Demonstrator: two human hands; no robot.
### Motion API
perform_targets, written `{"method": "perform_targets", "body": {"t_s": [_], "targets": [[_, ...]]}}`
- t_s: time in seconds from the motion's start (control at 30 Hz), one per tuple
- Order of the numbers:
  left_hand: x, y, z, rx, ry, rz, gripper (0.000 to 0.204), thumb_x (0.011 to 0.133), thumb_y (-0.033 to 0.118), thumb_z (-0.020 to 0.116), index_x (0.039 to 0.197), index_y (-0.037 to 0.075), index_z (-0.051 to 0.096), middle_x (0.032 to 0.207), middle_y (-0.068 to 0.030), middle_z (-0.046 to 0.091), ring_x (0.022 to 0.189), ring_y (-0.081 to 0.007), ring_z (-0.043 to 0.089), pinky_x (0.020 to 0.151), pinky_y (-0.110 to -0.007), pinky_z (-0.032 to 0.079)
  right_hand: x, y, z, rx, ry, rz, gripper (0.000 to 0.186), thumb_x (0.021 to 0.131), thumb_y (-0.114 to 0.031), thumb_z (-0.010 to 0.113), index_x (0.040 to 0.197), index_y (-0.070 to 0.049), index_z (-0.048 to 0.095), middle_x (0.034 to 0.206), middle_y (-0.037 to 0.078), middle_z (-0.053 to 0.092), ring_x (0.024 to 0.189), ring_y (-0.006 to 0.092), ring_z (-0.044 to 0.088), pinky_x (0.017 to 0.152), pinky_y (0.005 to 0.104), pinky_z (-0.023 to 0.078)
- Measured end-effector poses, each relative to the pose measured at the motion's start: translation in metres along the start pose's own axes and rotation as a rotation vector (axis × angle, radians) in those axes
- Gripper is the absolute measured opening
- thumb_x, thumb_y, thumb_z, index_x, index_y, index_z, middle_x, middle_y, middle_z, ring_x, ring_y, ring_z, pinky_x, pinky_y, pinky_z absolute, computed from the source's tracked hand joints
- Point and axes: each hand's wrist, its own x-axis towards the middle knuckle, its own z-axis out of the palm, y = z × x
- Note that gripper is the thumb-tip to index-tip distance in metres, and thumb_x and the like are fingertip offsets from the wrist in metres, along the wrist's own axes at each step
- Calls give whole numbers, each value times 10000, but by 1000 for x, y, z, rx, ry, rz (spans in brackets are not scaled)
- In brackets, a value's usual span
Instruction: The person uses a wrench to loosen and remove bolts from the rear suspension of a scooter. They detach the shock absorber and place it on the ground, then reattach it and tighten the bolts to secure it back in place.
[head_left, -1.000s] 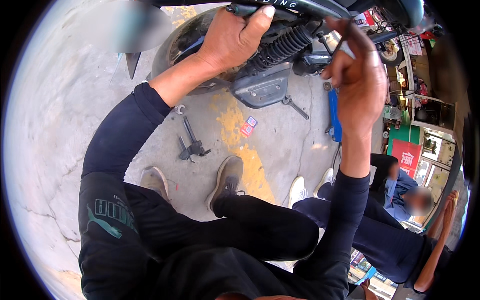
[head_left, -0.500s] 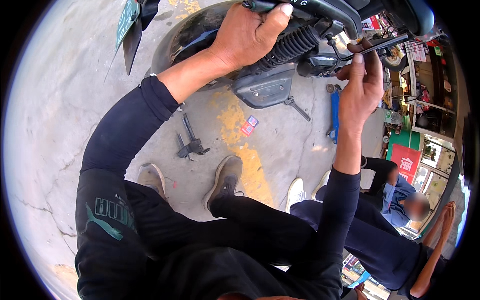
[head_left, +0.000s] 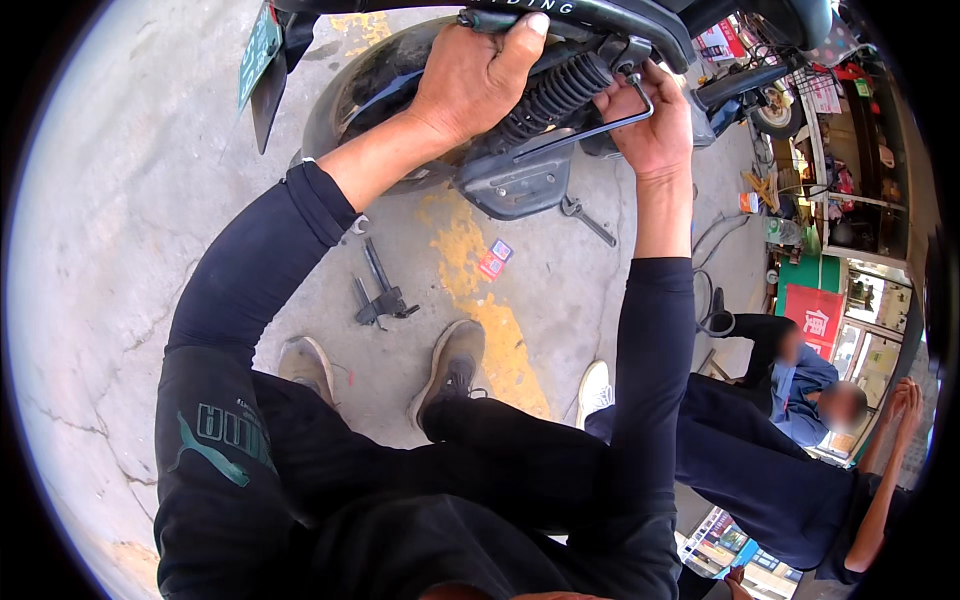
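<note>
At the top, my left hand (head_left: pixel 475 80) is closed round a black grip bar (head_left: pixel 490 20) on the scooter's rear, thumb on top. Below it are the rear wheel (head_left: pixel 370 100) and a black coil shock absorber (head_left: pixel 555 98). An L-shaped hex key (head_left: pixel 590 130) sits at the bolt by the shock's upper end, its long arm pointing lower left. My right hand (head_left: pixel 655 130) is behind the key, palm toward me, fingers curled round the shock's upper mount. The fingertips are partly hidden, so what they hold cannot be made out.
On the concrete lie an adjustable wrench (head_left: pixel 588 220), a black two-pronged metal part (head_left: pixel 382 288) and a small red-and-blue card (head_left: pixel 495 259). A person in dark clothes (head_left: pixel 760 490) stands at right; another in blue (head_left: pixel 800 395) is beyond, near cluttered shelves (head_left: pixel 860 170).
My right hand has moved left from the hex key's long arm to the shock's upper end. The key's long arm has swung from pointing right to lower left. My left hand keeps its grip.
</note>
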Motion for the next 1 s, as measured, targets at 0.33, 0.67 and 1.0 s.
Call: {"method": "perform_targets", "body": {"t_s": [0.33, 0.67, 1.0], "targets": [[-11, 16, 0, 170, 2, -299, 431, 1004, 346, 453, 966, -31, 659, 870, -232, 680, 888, -393, 653, 781, -431, 481, 32, 25, -8, 72, -94, -83, 305, 1001, -186, 448, 1193, -12, 609, 1161, 107, 683, 1075, 230, 645, 996, 353, 497], [-14, 18, -1, 288, -198, -261, 360, 930, 408, 586, 986, 68, 693, 820, -151, 690, 785, -379, 663, 700, -441, 532, 30, 27, -17, 93, 6, -31, 333, 1005, -253, 447, 1172, -16, 613, 1142, 111, 687, 1097, 240, 651, 969, 382, 526], [-12, 0, -7, 320, -308, -202, 270, 852, 188, 641, 1079, 42, 658, 994, -205, 683, 944, -402, 648, 840, -483, 528, 38, 52, -27, 106, -98, -46, 398, 1012, -358, 444, 1225, -59, 597, 1159, 103, 656, 1025, 254, 630, 932, 406, 525]]}}
